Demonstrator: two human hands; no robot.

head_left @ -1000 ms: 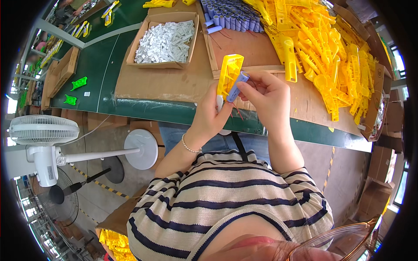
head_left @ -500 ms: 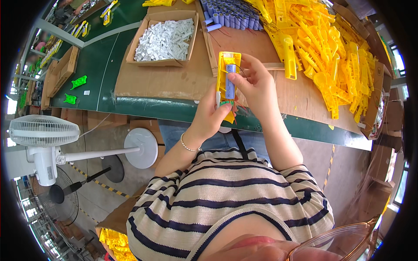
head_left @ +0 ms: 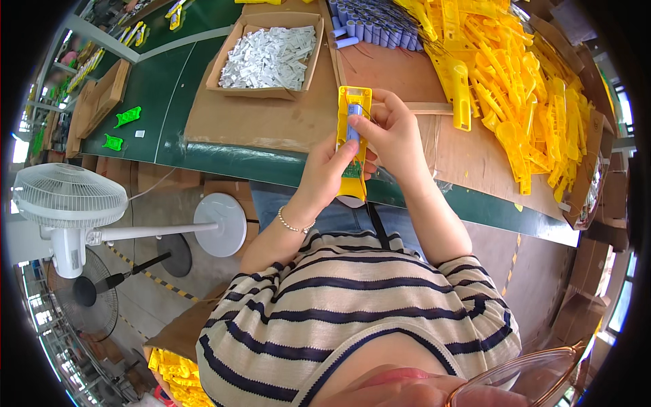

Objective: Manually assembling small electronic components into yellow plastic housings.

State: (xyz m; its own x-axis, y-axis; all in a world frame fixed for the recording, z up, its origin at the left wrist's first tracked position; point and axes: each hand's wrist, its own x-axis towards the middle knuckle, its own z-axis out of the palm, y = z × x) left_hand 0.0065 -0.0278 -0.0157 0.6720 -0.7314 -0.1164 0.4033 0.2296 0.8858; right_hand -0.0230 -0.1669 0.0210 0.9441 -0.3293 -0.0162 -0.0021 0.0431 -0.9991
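Observation:
Above the table's front edge I hold a long yellow plastic casing point(head_left: 352, 187), its hollow side facing up. Inside its upper half lies a purple-blue cylindrical battery cell point(head_left: 354, 110). A green circuit board point(head_left: 352, 171) shows lower down, with thin wires beside it. My left hand point(head_left: 325, 171) is closed around the casing's left side, its thumb at the cell's lower end. My right hand point(head_left: 395, 136) grips the upper right side, thumb pressed on the cell. A dark wire loops by the right fingers, some of which are hidden behind the casing.
A cardboard tray point(head_left: 211, 80) of small white parts stands at the far left. Many battery cells point(head_left: 380, 32) with wires lie ahead. Yellow casings point(head_left: 515, 129) are heaped on the right. Two green parts point(head_left: 127, 117) lie on the green table. A white fan point(head_left: 68, 197) stands at left.
My left thumb has moved up from the circuit board to the cell's lower end, uncovering more of the board and the casing's lower end. My right thumb stays on the cell. The view has shifted slightly.

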